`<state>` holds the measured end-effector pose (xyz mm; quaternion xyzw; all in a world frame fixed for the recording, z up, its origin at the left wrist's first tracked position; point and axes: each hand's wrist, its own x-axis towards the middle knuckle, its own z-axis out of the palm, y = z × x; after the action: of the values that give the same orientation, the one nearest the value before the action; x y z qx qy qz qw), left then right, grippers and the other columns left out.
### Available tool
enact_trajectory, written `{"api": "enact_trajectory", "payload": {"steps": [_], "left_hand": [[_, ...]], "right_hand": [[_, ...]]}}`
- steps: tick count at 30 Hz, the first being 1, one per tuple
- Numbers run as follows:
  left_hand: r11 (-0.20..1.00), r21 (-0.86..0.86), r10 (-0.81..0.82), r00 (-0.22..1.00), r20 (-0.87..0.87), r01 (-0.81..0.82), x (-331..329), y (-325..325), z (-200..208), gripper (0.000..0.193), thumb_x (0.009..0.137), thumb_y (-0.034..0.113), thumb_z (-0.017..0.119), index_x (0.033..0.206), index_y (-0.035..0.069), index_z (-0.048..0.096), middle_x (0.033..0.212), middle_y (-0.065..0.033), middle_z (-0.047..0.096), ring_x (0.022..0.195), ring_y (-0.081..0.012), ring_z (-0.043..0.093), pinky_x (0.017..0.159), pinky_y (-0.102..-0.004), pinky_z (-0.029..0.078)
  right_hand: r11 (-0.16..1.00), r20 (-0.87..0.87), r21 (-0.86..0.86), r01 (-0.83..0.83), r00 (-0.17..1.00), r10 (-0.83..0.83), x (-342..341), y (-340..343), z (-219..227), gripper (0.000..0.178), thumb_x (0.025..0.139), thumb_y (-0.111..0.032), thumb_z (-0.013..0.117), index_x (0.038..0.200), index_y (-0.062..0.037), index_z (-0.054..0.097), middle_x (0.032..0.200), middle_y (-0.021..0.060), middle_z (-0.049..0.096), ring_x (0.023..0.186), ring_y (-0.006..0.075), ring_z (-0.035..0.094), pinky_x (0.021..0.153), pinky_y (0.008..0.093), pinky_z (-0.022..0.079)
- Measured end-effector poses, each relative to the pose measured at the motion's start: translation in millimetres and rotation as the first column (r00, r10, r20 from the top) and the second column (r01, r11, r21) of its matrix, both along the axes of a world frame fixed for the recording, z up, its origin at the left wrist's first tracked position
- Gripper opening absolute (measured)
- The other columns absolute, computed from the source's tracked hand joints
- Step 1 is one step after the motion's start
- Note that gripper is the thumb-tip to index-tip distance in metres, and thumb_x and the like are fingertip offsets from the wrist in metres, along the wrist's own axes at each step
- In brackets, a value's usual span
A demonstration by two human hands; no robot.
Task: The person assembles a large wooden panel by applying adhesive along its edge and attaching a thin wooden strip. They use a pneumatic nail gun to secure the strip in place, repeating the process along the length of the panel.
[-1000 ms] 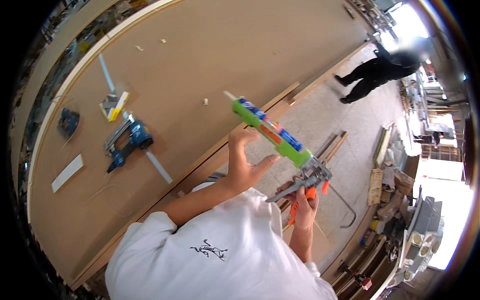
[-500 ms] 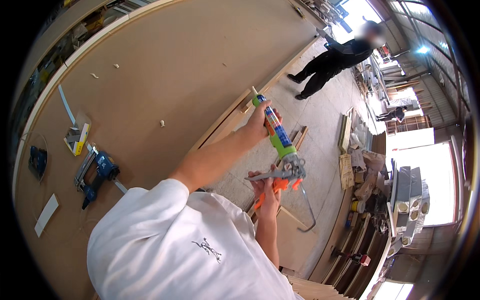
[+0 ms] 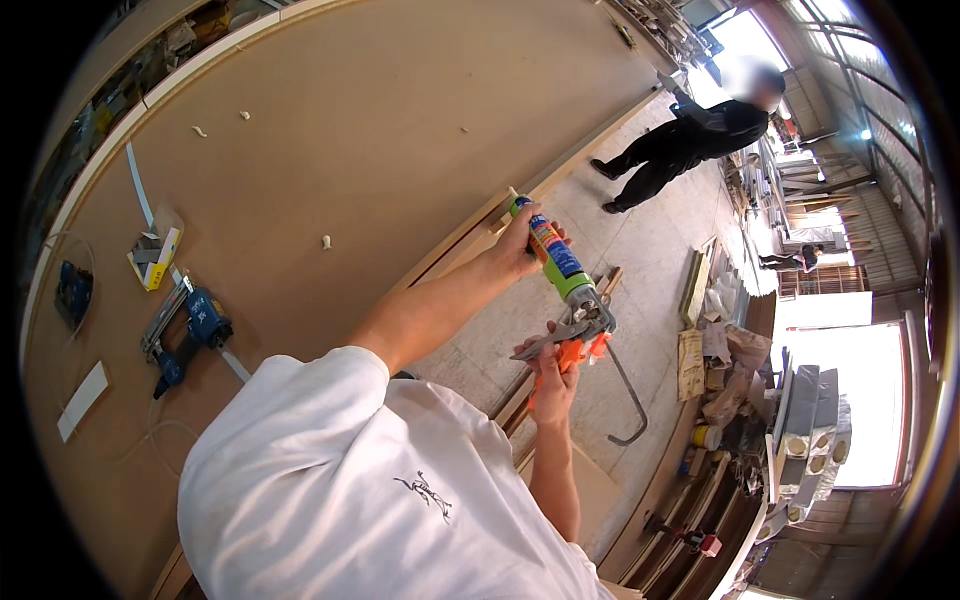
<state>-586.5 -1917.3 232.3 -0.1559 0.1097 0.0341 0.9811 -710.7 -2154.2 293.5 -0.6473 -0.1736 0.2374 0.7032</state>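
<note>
Two hands (image 3: 535, 310) — glossy tube cartridge (image 3: 556, 258)

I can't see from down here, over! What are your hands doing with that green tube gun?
Left hand grips the green tube near its tip. Right hand on the caulking gun's orange handle. Gun held over floor beside the big board. Nothing blocking, over.

wood panel (image 3: 380, 130) | blue power tool (image 3: 190, 335) | small box (image 3: 155, 258) | white strip (image 3: 82, 400)
</note>
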Motion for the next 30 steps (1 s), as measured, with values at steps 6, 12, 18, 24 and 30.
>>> {"api": "enact_trajectory", "payload": {"steps": [6, 12, 18, 24, 30], "left_hand": [[0.994, 0.107, 0.017, 0.977, -0.211, 0.006, 6.8, 8.5, -2.8, 0.036, 0.093, 0.018, 0.078, 0.110, 0.004, 0.049, 0.094, -0.0129, 0.058, 0.084, -0.0298, 0.065, 0.088, -0.0558, 0.062], [0.999, 0.036, 0.001, 0.998, -0.063, 0.001, 5.3, 6.5, 4.8, 0.033, 0.096, 0.011, 0.073, 0.115, 0.002, 0.047, 0.096, -0.0162, 0.059, 0.086, -0.0291, 0.066, 0.093, -0.0567, 0.061], [0.998, 0.056, 0.040, 0.992, -0.122, -0.033, 4.5, 5.6, 7.1, 0.031, 0.096, 0.009, 0.073, 0.113, 0.002, 0.048, 0.098, -0.0158, 0.058, 0.088, -0.0289, 0.066, 0.093, -0.0563, 0.061], [1.000, 0.015, 0.007, 0.992, -0.126, -0.005, -1.7, 4.2, 7.0, 0.030, 0.095, 0.009, 0.075, 0.110, 0.003, 0.050, 0.097, -0.0147, 0.059, 0.089, -0.0285, 0.067, 0.095, -0.0567, 0.060], [0.999, 0.038, 0.016, 0.991, -0.135, -0.011, -29.2, -3.3, 12.1, 0.026, 0.096, 0.011, 0.073, 0.106, 0.005, 0.050, 0.089, -0.0111, 0.058, 0.079, -0.0272, 0.065, 0.089, -0.0578, 0.062]], "right_hand": [[0.990, 0.071, -0.113, -0.080, 0.994, 0.088, 24.9, -11.5, 26.0, 0.046, 0.105, -0.016, 0.060, 0.142, 0.0083, 0.047, 0.103, 0.0077, 0.066, 0.096, 0.0169, 0.063, 0.092, 0.0360, 0.051], [0.970, 0.114, -0.223, -0.093, 0.986, 0.121, 34.8, -16.3, 40.7, 0.043, 0.105, -0.017, 0.060, 0.140, 0.0076, 0.050, 0.096, 0.0046, 0.063, 0.092, 0.0143, 0.061, 0.088, 0.0336, 0.048], [0.966, 0.102, -0.245, -0.083, 0.989, 0.110, 34.1, -14.6, 43.6, 0.038, 0.105, -0.015, 0.059, 0.136, 0.0060, 0.052, 0.095, 0.0046, 0.063, 0.088, 0.0150, 0.061, 0.084, 0.0321, 0.049], [0.966, 0.107, -0.246, -0.078, 0.988, 0.107, 25.3, -16.5, 47.4, 0.037, 0.106, -0.017, 0.060, 0.134, 0.0059, 0.054, 0.093, 0.0045, 0.063, 0.085, 0.0150, 0.061, 0.081, 0.0316, 0.049], [0.974, 0.077, -0.206, -0.090, 0.991, 0.107, 4.2, -23.5, 52.9, 0.039, 0.106, -0.019, 0.062, 0.134, 0.0071, 0.053, 0.092, 0.0045, 0.062, 0.085, 0.0148, 0.060, 0.081, 0.0319, 0.049]]}}
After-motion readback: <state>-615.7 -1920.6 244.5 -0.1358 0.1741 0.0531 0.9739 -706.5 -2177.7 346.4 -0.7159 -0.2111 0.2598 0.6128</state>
